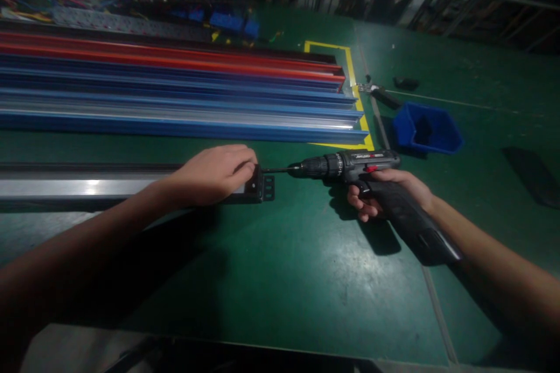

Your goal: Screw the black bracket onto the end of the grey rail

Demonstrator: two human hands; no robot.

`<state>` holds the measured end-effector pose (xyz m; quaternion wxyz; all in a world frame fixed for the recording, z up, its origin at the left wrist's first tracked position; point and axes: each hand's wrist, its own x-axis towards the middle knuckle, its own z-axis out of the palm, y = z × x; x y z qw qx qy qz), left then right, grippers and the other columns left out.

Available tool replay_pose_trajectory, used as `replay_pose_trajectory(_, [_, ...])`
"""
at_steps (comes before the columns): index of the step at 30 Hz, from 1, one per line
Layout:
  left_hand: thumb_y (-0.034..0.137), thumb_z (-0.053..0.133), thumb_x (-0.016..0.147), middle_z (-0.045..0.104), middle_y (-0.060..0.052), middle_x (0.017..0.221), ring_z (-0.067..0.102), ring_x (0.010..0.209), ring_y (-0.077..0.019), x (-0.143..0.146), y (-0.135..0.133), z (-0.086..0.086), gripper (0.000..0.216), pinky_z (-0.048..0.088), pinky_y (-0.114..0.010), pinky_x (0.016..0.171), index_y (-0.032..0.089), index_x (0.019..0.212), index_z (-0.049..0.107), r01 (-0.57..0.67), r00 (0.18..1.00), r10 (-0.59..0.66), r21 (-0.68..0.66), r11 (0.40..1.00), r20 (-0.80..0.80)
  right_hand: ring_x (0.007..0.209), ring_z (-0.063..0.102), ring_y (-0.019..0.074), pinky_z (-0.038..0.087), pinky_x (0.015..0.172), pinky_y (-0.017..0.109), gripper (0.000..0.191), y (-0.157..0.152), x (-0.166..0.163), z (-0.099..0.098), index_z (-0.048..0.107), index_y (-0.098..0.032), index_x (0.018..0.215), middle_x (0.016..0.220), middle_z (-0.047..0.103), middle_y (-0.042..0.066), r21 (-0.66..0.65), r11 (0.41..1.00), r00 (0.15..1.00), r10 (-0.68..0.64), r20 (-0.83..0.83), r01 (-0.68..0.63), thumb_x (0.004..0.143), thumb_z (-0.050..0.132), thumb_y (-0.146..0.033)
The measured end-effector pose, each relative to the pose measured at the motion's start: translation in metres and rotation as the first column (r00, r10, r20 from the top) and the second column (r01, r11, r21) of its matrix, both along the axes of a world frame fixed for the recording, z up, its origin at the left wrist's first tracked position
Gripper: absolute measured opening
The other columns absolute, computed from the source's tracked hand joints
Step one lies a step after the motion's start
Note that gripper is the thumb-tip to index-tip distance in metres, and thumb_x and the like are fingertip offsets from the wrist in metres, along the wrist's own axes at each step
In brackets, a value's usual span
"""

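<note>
Right hand [385, 192] is wrapped tight around the handle of a black cordless drill [354, 166], with its bit [275, 170] sticking out past the knuckles and touching the black end bracket [265, 186]. Left hand [216, 175] is clamped down over the end of a silver rail [87, 187], fingers curled right at that bracket, and the rail runs back under the wrist along the green bench [284, 280]. Just beyond the drill hand sits a blue bin [426, 128], and beyond the left hand is a stack of blue and red profiles [175, 93].
</note>
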<state>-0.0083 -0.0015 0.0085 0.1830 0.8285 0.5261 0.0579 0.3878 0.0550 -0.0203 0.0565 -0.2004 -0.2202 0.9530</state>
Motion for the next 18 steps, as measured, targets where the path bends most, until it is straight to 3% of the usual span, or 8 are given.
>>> replay_pose_trajectory(18, [0.047, 0.033, 0.101, 0.067, -0.007, 0.102, 0.062, 0.093, -0.0254, 0.0021, 0.0009, 0.0035, 0.042, 0.043, -0.037, 0.080, 0.020, 0.101, 0.066, -0.059, 0.998, 0.058, -0.038, 0.998, -0.029, 0.093, 0.073, 0.0219, 0.057, 0.097, 0.038, 0.044, 0.0012, 0.0020, -0.0032, 0.060, -0.001, 0.121, 0.110, 0.071, 0.018, -0.062, 0.998, 1.000, 0.012, -0.028, -0.014, 0.099, 0.059, -0.039])
